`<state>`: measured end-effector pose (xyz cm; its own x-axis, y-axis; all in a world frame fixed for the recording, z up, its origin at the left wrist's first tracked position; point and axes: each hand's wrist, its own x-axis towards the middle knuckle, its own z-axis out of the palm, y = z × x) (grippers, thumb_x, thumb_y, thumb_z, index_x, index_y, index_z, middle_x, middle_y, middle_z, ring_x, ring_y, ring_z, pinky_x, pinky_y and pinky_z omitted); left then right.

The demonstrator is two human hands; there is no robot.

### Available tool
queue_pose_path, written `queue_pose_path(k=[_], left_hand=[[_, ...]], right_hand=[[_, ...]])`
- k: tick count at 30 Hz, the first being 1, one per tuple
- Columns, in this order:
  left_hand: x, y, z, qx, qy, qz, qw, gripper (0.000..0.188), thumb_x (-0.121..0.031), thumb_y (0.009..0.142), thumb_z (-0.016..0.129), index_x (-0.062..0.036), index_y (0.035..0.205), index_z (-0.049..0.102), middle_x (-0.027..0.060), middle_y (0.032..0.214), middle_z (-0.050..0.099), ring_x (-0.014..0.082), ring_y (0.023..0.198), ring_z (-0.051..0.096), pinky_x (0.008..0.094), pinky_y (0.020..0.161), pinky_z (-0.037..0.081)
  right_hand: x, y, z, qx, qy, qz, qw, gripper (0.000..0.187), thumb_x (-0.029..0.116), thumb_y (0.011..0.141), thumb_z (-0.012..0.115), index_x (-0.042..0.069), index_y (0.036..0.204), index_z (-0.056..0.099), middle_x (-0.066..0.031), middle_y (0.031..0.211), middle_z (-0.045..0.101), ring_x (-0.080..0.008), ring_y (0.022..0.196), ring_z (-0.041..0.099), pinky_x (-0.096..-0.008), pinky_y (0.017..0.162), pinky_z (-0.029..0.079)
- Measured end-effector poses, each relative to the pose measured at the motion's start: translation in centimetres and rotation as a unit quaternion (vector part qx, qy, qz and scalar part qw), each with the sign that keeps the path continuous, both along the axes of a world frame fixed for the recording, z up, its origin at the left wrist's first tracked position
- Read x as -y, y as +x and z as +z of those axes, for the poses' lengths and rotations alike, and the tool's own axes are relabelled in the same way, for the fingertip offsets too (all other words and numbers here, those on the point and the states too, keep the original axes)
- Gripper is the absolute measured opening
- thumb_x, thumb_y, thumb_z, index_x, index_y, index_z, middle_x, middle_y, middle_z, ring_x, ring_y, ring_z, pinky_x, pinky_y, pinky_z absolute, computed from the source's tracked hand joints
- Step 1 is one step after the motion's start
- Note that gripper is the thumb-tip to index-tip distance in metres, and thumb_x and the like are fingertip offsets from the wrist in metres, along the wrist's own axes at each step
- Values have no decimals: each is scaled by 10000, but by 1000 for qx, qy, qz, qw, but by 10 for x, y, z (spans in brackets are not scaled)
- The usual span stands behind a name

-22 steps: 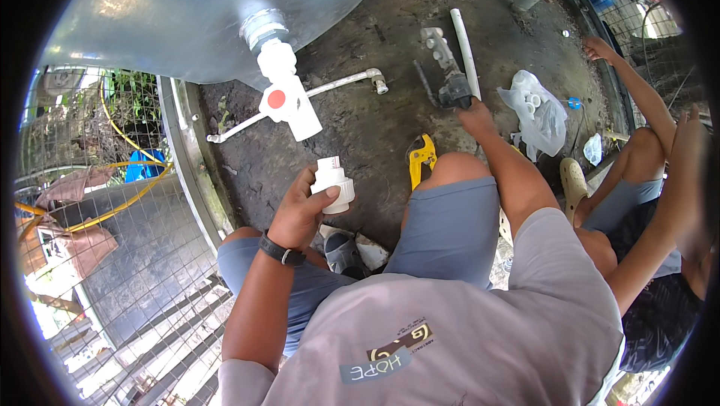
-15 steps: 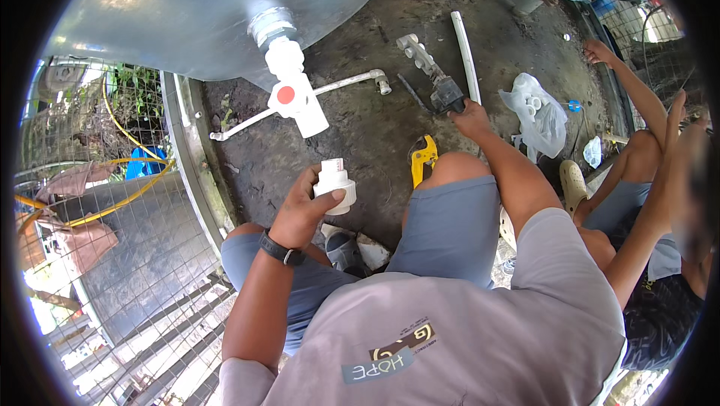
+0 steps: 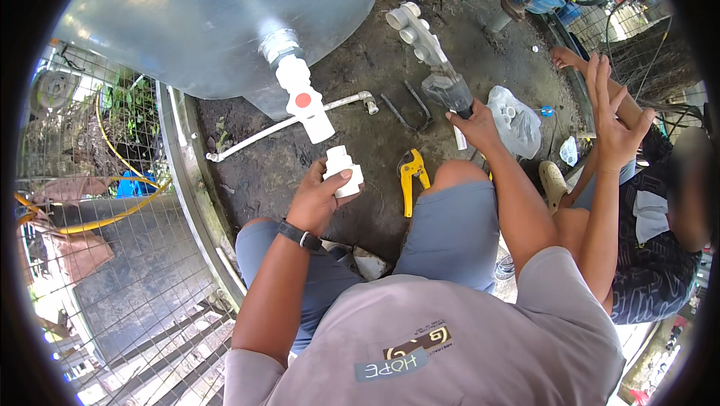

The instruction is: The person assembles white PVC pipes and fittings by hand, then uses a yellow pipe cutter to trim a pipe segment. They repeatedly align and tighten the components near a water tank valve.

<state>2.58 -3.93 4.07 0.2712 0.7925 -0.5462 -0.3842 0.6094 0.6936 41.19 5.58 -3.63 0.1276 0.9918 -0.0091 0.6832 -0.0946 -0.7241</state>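
My left hand [image 3: 315, 202] is closed around a white plastic pipe union [image 3: 343, 166], its narrow end up, just below the open end of a white valve [image 3: 306, 106] with a red dot. That valve is joined to the side of a large grey tank [image 3: 225, 23]. My right hand [image 3: 477, 128] grips the dark handle of a pipe fusion welder [image 3: 429, 53], whose long plate carries several round sockets and points away from me, raised over the ground. Close to my right knee lies a yellow pipe cutter [image 3: 411, 177].
A bent dark metal stand [image 3: 411, 115] lies past the cutter. Behind the valve runs a thin white pipe [image 3: 277, 127] with an elbow. Right of my right hand sits a plastic bag [image 3: 517, 127] of white fittings. Another person's raised hand [image 3: 619, 125] is at the right; wire fencing [image 3: 142, 256] borders the left.
My right hand has lifted the fusion welder off the ground. The left hand with the union has shifted slightly right in the picture, and the other person's hand has opened out.
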Motion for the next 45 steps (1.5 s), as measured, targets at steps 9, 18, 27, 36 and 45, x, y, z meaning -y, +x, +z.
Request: queue_pose_path(k=[9,18,27,36,45], left_hand=[[6,-5,-16,-20,40,-12,999,604,-150,849,797,45,1321,476,139,1195,644,212,1046,671,343,905,554],[30,-2,-7,-30,4,-9,1000,617,-58,849,778,59,1356,447,144,1203,625,230,1080,663,367,926,577],[42,-8,1,-83,7,-76,994,633,-146,795,849,48,1270,478,125,1125,636,190,1006,663,320,862,572],[45,-13,-4,-82,-8,-59,995,658,-143,839,811,59,1344,440,140,1172,630,229,1028,678,359,915,581],[41,-7,-7,10,-17,5,1000,588,-160,896,771,27,1348,443,138,1212,613,262,1075,658,427,976,560]], right_hand=[[5,-9,50,106,-76,88,988,407,113,708,752,57,1107,700,-190,946,727,-329,900,692,-403,815,532],[5,-42,84,132,-68,215,965,265,51,706,725,17,964,674,-165,853,697,-296,801,671,-376,755,508],[-2,-54,78,188,-63,251,948,264,22,649,688,32,912,668,-211,873,691,-424,883,662,-452,775,511],[-13,-54,78,222,-55,256,939,304,29,655,711,50,954,659,-173,961,693,-433,948,645,-473,798,505],[-26,-64,97,339,42,267,901,324,86,701,698,119,988,551,-145,888,676,-411,914,651,-517,795,504]])
